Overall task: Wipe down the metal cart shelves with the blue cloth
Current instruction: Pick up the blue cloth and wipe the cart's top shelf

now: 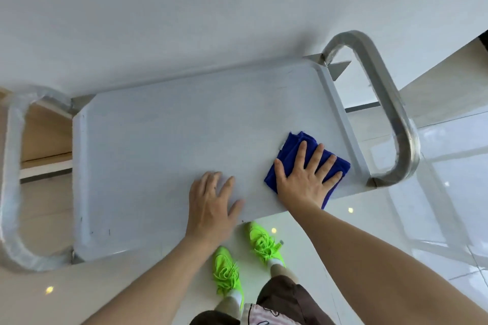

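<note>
**Top shelf, cloth at right end**

Glossy pale tiled floor [435,153] with ceiling-light reflections; white wall behind the cart. Metal cart top shelf [171,140] is a shallow tray with a raised rim. It holds only the blue cloth [290,145], folded, lying flat near the right end, just inside the right rim and close to the near edge, one corner overhanging that edge.

Right hand [303,179]: palm down on the cloth, fingers straight and spread, pointing away from the body; grip is apart, pressing flat, nothing curled around the cloth.
Left hand [211,208]: palm down on bare shelf just left of the cloth, near the front edge, fingers relaxed and slightly spread, holding nothing. Some motion blur on fingertips.

Looped tubular handles at both ends: right handle [390,103] bare metal, left handle [15,179] appears film-wrapped. Bare shelf surface extends left and back from the cloth. Green shoes [227,269] on the floor below the near edge.
</note>
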